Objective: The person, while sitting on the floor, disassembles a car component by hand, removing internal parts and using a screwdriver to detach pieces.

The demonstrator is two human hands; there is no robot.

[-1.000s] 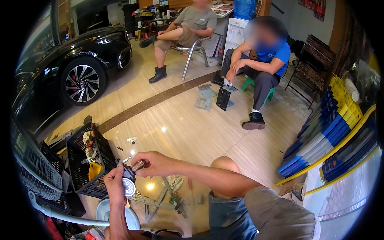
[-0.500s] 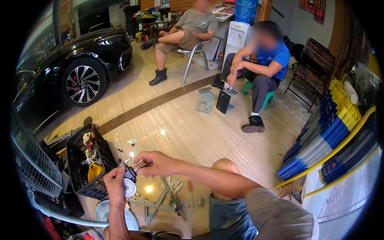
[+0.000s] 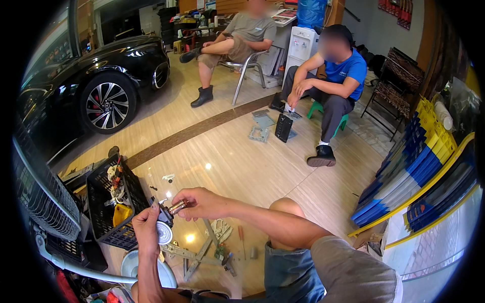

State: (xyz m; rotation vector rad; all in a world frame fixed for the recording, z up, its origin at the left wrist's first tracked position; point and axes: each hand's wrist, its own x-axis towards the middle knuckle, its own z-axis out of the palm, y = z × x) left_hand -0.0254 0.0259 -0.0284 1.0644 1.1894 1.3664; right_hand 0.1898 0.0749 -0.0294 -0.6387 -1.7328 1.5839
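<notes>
My left hand point(image 3: 147, 224) grips a small dark mechanism point(image 3: 164, 214) with a white ribbed round wheel point(image 3: 164, 232) on its lower side. At its right, my right hand point(image 3: 198, 203) has its fingers closed on a brass-coloured cylindrical part point(image 3: 179, 206), held against the mechanism. Below them on the tiled floor lie metal linkage bars point(image 3: 199, 255), a screwdriver with an orange handle point(image 3: 241, 233) and a small grey cylinder point(image 3: 253, 252).
A black crate point(image 3: 106, 222) of tools, a blue basin point(image 3: 164, 272) and a fan point(image 3: 43, 192) are at left. A black car point(image 3: 65, 81), two seated people point(image 3: 245, 30) point(image 3: 343, 73), loose plates point(image 3: 262, 118) and a rack of blue-yellow boards point(image 3: 389, 171) surround the floor.
My hands and the held parts have shifted slightly rightward in the picture. The brass part shows more between my right fingers. The person in blue has raised their head a little.
</notes>
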